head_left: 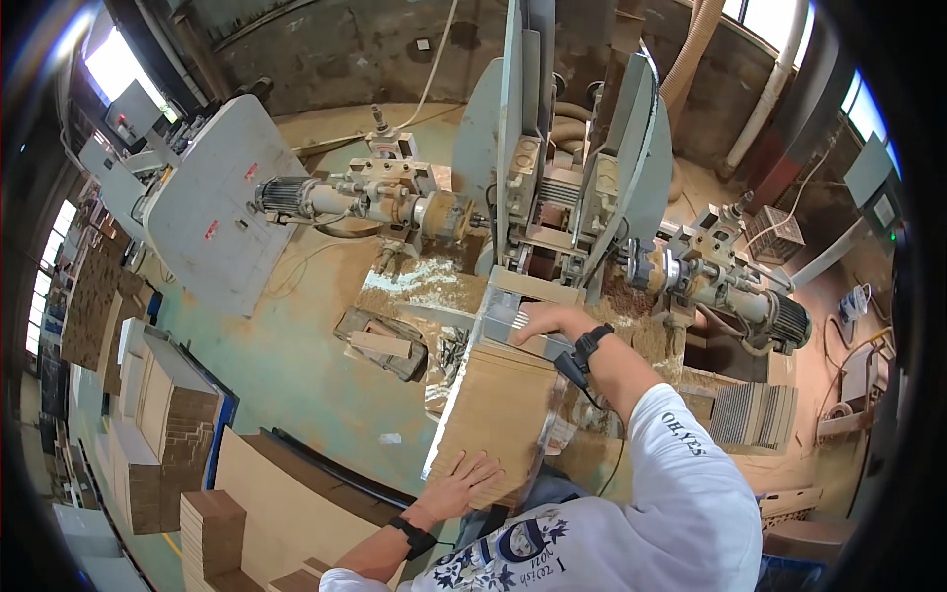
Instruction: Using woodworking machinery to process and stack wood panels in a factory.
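A row of brown boards (513, 395) stands on edge, packed together, in a long feed trough in front of me. My left hand (469, 483) lies flat on the near end of the boards, with its fingers spread. Farther up, my right hand (550, 320) reaches over a grey metal piece (541, 342) at the far end of the row. Its fingers stretch across the top and its thumb is apart. Beyond it, the trough leads into a machine (547, 212) between tall grey guards. A dark band with a small device (572, 369) is on my right wrist.
A motor unit flanks the machine on the left (365, 202) and another on the right (725, 286). Stacked boards (755, 414) stand at right. More stacks (173, 424) and a large brown panel (296, 513) are at lower left. A worn tray (380, 342) lies beside the trough. Sawdust covers the machine base.
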{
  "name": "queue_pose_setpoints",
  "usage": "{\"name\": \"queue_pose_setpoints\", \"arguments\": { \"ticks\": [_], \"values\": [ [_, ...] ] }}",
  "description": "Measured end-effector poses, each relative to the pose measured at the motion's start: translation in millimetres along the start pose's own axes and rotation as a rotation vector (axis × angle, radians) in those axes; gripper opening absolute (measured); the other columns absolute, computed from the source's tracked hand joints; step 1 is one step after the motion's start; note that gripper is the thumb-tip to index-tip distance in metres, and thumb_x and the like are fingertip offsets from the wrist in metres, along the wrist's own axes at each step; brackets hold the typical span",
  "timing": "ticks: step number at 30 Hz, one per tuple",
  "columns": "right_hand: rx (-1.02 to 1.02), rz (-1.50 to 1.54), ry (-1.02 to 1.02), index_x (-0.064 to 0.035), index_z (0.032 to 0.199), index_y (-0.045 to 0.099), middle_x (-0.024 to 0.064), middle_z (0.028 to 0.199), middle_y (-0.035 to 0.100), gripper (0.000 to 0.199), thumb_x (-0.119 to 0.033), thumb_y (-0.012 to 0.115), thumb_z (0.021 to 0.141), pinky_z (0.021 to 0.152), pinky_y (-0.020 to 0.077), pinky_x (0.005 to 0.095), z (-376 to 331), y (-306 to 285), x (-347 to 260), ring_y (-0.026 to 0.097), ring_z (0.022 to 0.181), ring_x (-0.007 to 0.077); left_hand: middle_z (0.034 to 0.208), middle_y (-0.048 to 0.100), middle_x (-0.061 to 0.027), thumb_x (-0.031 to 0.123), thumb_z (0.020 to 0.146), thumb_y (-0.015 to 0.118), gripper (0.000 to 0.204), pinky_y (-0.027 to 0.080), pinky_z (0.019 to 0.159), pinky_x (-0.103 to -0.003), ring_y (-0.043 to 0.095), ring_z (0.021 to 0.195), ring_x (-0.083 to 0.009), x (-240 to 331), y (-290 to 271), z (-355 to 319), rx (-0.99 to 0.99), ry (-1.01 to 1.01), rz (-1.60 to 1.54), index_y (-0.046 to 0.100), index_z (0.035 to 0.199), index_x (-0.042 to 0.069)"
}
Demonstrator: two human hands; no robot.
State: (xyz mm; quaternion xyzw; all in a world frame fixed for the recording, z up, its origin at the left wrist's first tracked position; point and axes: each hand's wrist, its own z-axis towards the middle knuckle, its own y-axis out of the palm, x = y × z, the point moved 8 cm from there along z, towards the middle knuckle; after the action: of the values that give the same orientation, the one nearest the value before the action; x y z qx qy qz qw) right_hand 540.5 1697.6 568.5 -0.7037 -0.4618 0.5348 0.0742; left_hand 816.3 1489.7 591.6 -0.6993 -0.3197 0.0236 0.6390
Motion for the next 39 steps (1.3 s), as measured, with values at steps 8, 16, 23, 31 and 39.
{"name": "queue_pose_setpoints", "arguments": {
  "ticks": [8,16,23,31,39],
  "values": [
    [-0.297,0.018,0.024,0.0038,0.112,0.05,0.0152,0.11,0.055,0.073,-0.048,0.066,0.064,0.085,0.0404,0.0343,-16,22,-28,0.052,0.1,0.0243,0.144,0.027,-0.0021,0.022,0.063,0.071,0.089,0.017,0.108,-0.048,0.022,0.133,-0.0244,-1,2,-2,-0.016,-0.002,-0.009,0.026,0.14,0.019],
    [-0.083,0.036,0.114,-0.0014,0.111,0.052,0.0129,0.098,0.059,0.066,-0.042,0.069,0.061,0.078,0.0414,0.032,-22,-47,-31,0.054,0.091,0.021,0.144,0.026,-0.0025,0.02,0.064,0.07,0.089,0.017,0.108,-0.049,0.023,0.133,-0.0248,-3,2,-3,0.01,0.01,-0.029,0.025,0.14,0.019],
    [0.535,-0.546,-0.09,-0.0039,0.109,0.049,0.0147,0.107,0.048,0.065,-0.023,0.078,0.054,0.083,0.0396,0.0396,-3,-13,-21,0.046,0.102,0.0315,0.141,0.031,-0.0034,0.025,0.067,0.069,0.081,0.019,0.107,-0.049,0.027,0.13,-0.026,-2,1,-2,-0.033,0.025,0.016,0.03,0.138,0.021],
    [0.707,-0.547,-0.244,-0.0041,0.107,0.05,0.0136,0.098,0.049,0.056,-0.029,0.074,0.063,0.079,0.0403,0.0402,-49,-11,-64,0.047,0.094,0.0301,0.142,0.03,-0.0035,0.021,0.067,0.067,0.081,0.02,0.107,-0.049,0.027,0.131,-0.025,-2,-1,-2,-0.016,0.028,-0.023,0.029,0.138,0.02],
    [0.572,-0.481,-0.294,0.0013,0.114,0.048,0.0158,0.092,0.05,0.069,-0.051,0.064,0.071,0.076,0.0417,0.0401,-73,66,-73,0.049,0.089,0.0313,0.143,0.026,-0.0079,0.025,0.058,0.075,0.093,0.018,0.106,-0.053,0.023,0.133,-0.0291,0,-2,-8,0.017,0.001,-0.035,0.028,0.139,0.018]
  ]
}}
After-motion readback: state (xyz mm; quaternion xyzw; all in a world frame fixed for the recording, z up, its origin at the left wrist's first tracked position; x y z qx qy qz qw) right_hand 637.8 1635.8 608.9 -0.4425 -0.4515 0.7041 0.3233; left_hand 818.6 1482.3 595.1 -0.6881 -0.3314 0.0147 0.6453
